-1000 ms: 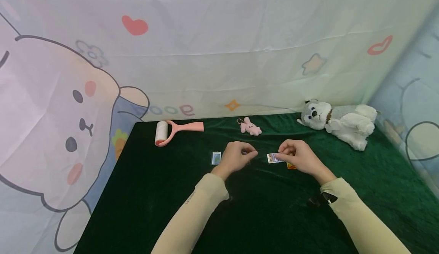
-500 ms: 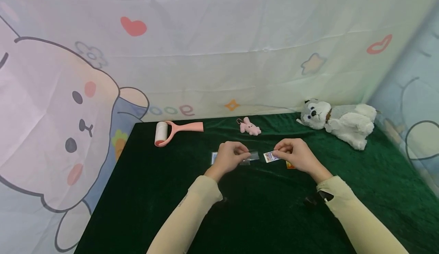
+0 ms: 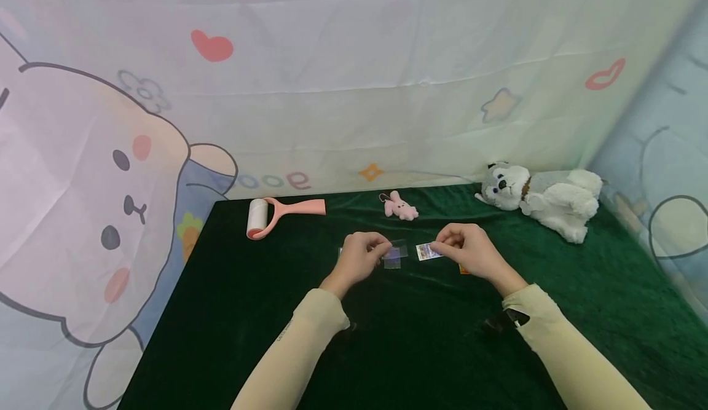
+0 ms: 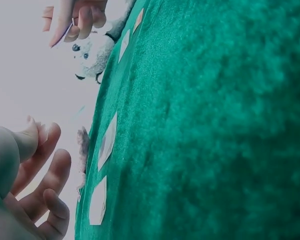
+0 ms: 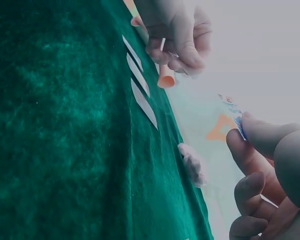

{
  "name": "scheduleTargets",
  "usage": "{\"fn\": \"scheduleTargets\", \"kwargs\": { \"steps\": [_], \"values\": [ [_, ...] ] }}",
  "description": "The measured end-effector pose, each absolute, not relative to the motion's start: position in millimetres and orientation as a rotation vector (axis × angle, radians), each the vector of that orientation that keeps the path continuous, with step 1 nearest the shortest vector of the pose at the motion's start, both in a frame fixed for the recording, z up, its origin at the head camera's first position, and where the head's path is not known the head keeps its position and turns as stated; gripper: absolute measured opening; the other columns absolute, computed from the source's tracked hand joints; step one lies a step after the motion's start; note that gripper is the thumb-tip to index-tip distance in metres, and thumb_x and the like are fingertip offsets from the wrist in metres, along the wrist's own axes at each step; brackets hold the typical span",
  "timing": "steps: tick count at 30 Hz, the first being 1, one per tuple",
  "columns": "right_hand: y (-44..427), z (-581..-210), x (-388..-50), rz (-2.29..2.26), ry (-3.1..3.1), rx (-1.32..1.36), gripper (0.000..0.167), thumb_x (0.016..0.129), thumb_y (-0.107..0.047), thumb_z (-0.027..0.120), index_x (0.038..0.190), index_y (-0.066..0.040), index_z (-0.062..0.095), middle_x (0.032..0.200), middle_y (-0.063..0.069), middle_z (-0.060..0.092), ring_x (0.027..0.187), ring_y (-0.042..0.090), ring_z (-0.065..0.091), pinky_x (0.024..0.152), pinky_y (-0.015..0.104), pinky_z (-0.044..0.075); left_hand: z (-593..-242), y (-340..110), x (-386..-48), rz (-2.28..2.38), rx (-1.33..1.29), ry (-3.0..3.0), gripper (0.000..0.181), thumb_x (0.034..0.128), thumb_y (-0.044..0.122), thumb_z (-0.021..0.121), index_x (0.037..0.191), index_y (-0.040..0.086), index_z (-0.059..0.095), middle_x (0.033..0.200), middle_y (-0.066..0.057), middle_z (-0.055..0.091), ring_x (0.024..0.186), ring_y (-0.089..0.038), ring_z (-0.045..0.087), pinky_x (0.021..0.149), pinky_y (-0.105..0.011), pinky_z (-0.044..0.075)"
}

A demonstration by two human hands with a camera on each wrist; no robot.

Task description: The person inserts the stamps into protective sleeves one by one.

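Observation:
My left hand (image 3: 356, 257) pinches a small clear plastic sleeve (image 3: 401, 248) between thumb and forefinger, raised above the cloth. Facing it, my right hand (image 3: 472, 251) pinches a small printed card (image 3: 424, 251) by its right end. A narrow gap separates card and sleeve. The card shows its coloured print (image 5: 233, 115) in the right wrist view. Below the sleeve lies a flat bluish piece (image 3: 392, 262), partly covered. An orange card (image 3: 463, 270) peeks out under my right hand. Flat card-like pieces (image 4: 108, 142) also lie on the cloth in the left wrist view.
Dark green cloth (image 3: 420, 348) covers the table. Along the back lie a pink-handled lint roller (image 3: 287, 209), a pink plush rabbit keychain (image 3: 401, 207) and a grey-and-white plush dog (image 3: 544, 198). A printed curtain (image 3: 343, 109) hangs behind.
Both hands have shifted left, my left hand slightly more at first. The clear sleeve in it has become plainly visible, and the right hand's card has come left toward it.

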State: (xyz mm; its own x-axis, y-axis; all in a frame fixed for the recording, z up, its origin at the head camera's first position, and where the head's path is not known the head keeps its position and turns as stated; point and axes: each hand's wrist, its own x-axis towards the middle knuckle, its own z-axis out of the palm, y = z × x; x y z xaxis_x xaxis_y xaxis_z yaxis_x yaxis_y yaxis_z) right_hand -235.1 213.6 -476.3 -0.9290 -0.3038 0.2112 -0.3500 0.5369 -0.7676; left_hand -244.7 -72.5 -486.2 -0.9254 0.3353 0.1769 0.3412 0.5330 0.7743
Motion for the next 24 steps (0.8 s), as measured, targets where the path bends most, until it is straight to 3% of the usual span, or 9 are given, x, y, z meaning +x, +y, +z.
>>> {"fn": "scheduleTargets", "kwargs": {
  "steps": [12, 19, 24],
  "values": [
    [207, -472, -236, 1.410, -2.700, 0.581, 0.013, 0.099, -0.026, 0.077, 0.093, -0.014, 0.076, 0.076, 0.016, 0.070, 0.043, 0.013, 0.044, 0.040, 0.028, 0.039, -485, -74, -246, -1.413, -0.564, -2.708, 0.006, 0.0999, 0.025, 0.075, 0.099, 0.020, 0.079, 0.094, 0.009, 0.077, 0.083, -0.012, 0.066, 0.076, -0.031, 0.057],
    [204, -474, -237, 1.375, -2.684, 0.564, 0.013, 0.098, -0.023, 0.078, 0.093, -0.012, 0.075, 0.075, 0.002, 0.068, 0.050, 0.014, 0.049, 0.042, 0.028, 0.040, -485, -74, -246, -1.471, -0.551, -2.678, 0.006, 0.0959, 0.024, 0.080, 0.096, 0.019, 0.080, 0.091, 0.008, 0.076, 0.080, -0.014, 0.065, 0.072, -0.030, 0.057],
    [200, -476, -236, 1.383, -2.676, 0.545, 0.014, 0.098, -0.024, 0.078, 0.094, -0.011, 0.075, 0.078, 0.001, 0.070, 0.057, 0.016, 0.054, 0.046, 0.028, 0.043, -487, -73, -244, -1.478, -0.534, -2.696, 0.007, 0.0948, 0.025, 0.081, 0.093, 0.018, 0.080, 0.089, 0.008, 0.076, 0.080, -0.013, 0.065, 0.073, -0.031, 0.056]
  ]
}}
